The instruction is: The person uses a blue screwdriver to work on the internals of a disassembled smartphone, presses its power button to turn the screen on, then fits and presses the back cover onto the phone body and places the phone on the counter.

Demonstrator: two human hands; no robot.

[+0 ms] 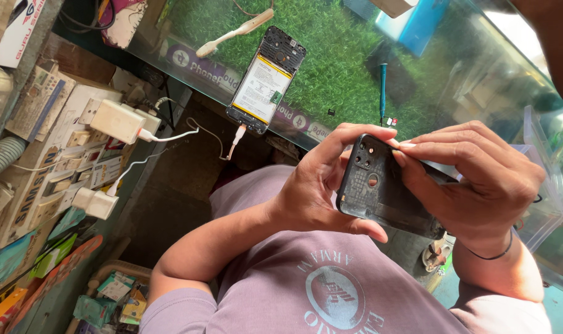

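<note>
Left hand point(306, 192) closed round left edge, thumb underneath. Cover point(383, 192): black plastic, inner side up, camera holes at upper-left end; long axis upper left to lower right. Held below-right of phone point(266, 80). Right hand point(485, 185) fingertips pinching top corner.

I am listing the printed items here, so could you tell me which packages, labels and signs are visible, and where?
Battery label: white and yellow rectangle in the opened phone on the glass counter.
Sticker strip: purple and white, along the counter edge.
Small packets: green and teal, in a tray bottom left.
Carton: white and red, top left.
</note>
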